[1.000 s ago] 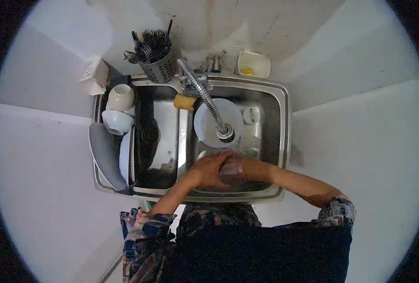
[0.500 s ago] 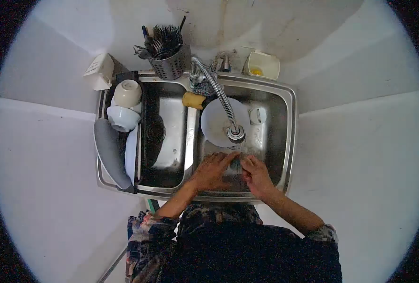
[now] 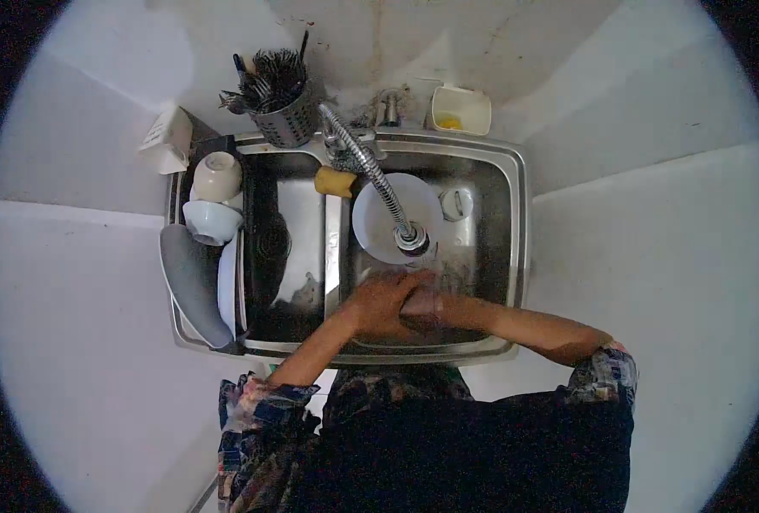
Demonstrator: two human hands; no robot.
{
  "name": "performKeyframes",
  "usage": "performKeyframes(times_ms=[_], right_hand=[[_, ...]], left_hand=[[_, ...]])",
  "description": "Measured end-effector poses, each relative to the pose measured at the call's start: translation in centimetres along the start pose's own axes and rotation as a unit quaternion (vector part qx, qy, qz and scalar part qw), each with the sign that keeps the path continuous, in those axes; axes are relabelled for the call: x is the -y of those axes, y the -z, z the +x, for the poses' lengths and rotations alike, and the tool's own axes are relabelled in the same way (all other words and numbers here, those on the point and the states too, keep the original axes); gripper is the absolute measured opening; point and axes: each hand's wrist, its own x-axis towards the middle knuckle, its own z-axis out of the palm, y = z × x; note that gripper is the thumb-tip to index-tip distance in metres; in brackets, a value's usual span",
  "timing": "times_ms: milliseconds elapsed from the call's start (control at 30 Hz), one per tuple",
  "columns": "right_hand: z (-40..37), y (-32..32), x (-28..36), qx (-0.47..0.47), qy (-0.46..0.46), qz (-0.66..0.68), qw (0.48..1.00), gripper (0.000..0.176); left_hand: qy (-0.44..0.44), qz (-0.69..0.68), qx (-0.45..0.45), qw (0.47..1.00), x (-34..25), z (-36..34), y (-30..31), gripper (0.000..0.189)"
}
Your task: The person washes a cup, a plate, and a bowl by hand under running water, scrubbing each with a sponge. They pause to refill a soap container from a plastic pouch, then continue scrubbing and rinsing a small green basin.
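Both hands are together in the front of the right sink basin (image 3: 482, 329), below the spray head (image 3: 412, 239). My left hand (image 3: 383, 301) curves its fingers and thumb round toward the right one; whatever lies inside its grip is hidden. My right hand (image 3: 435, 309) meets it from the right, its fingers blurred and partly covered. A faint clear streak, like running water, shows around the fingers. Just beyond the hands a white plate (image 3: 371, 224) lies in the basin, under the flexible metal hose (image 3: 371, 162). A small white cup or lid (image 3: 457, 204) sits to its right.
A yellow sponge (image 3: 335, 181) rests on the divider. At left, a rack holds a cream bowl (image 3: 217, 177), a white bowl (image 3: 212, 223) and a grey curved dish (image 3: 193, 286). Behind stand a metal cutlery holder (image 3: 289, 124) and a pale square container (image 3: 461, 111).
My right hand has moved left and turned inward, so it now meets my left hand, whose fingers have curled. The view has shifted slightly, moving the sink a little left.
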Motion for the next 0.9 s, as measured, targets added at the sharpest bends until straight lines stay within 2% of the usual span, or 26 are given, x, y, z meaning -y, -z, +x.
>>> performKeyframes(times_ms=[33, 67, 100, 133, 167, 300, 333, 367, 400, 433, 500, 567, 633, 667, 700, 733, 800, 833, 867, 900], right_hand=[[0.3, -1.2, -1.2, 0.001, 0.002, -0.001, 1.0, 0.038], [1.0, -2.7, -2.4, -0.023, -0.083, 0.14, 0.986, 0.034], [1.7, -3.1, -2.2, -0.046, -0.168, 0.277, 0.945, 0.031], [1.6, -3.2, -1.8, -0.044, -0.17, 0.28, 0.944, 0.031], [1.3, -3.0, -1.3, -0.029, -0.195, 0.255, 0.947, 0.031], [1.2, -0.3, 2.7, 0.033, -0.284, 0.15, 0.946, 0.033], [1.2, 0.0, 1.8, 0.032, -0.284, 0.15, 0.947, 0.033], [1.1, -0.5, 0.5, 0.101, -0.153, 0.018, 0.983, 0.034], [0.7, -0.9, -0.8, 0.168, -0.017, -0.117, 0.979, 0.035], [0.0, -1.3, -1.8, 0.166, -0.017, -0.119, 0.979, 0.035], [-1.2, -2.1, -2.6, 0.035, -0.029, -0.058, 0.997, 0.035], [0.4, -3.3, -2.9, 0.007, -0.053, -0.095, 0.994, 0.035], [1.5, -3.2, -1.3, -0.018, -0.078, -0.13, 0.988, 0.035], [1.7, -1.9, 1.4, -0.104, -0.196, 0.166, 0.961, 0.035], [1.8, -1.1, 3.0, -0.176, -0.295, 0.445, 0.827, 0.035], [1.2, -1.7, 2.2, -0.177, -0.296, 0.446, 0.826, 0.035], [-0.3, -2.9, 0.0, -0.277, -0.232, 0.366, 0.858, 0.038], [0.4, -2.5, 1.3, -0.278, -0.233, 0.366, 0.857, 0.038], [1.2, -2.2, 2.7, -0.294, -0.298, 0.264, 0.869, 0.039], [1.7, -2.1, 3.7, -0.307, -0.359, 0.16, 0.867, 0.04]], left_hand=[[0.011, 0.053, 0.012, 0.998, 0.0, 0.1, 0.1, 0.095], [0.013, 0.054, 0.01, 0.998, 0.4, 0.0, -0.3, 0.095], [0.002, 0.067, -0.035, 0.997, 0.5, -0.4, -0.8, 0.094], [-0.007, 0.077, -0.077, 0.994, 0.5, -0.8, -1.2, 0.093], [-0.007, 0.074, -0.077, 0.994, 0.7, -0.8, -1.2, 0.093], [-0.004, 0.021, -0.021, 1.0, 0.3, -0.9, -0.5, 0.09], [-0.005, -0.005, -0.009, 1.0, 0.4, -0.7, -0.5, 0.089], [-0.006, -0.006, -0.004, 1.0, 0.0, -0.7, -0.9, 0.089], [0.008, -0.007, 0.019, 1.0, -1.4, -0.5, -0.6, 0.089], [0.02, -0.004, 0.041, 0.999, -2.2, -0.1, 0.0, 0.09], [0.031, 0.008, 0.05, 0.998, -2.3, 0.1, 0.8, 0.09], [0.043, 0.02, 0.065, 0.997, -0.8, 0.0, 0.1, 0.09], [-0.033, 0.094, -0.028, 0.995, 2.8, -0.4, -2.7, 0.091], [-0.034, 0.096, -0.028, 0.994, 2.5, -0.6, -2.2, 0.091], [0.017, 0.1, -0.034, 0.994, 1.5, -1.0, -1.6, 0.093], [0.068, 0.104, -0.038, 0.992, 0.9, -1.4, -1.4, 0.094], [0.085, 0.079, -0.066, 0.991, 2.5, -1.1, -3.4, 0.095], [0.101, 0.055, -0.096, 0.989, 2.5, -0.8, -3.7, 0.096], [0.1, 0.054, -0.097, 0.989, 2.1, -0.5, -4.4, 0.096], [0.146, 0.016, -0.098, 0.984, 0.8, -0.2, -4.8, 0.093]])
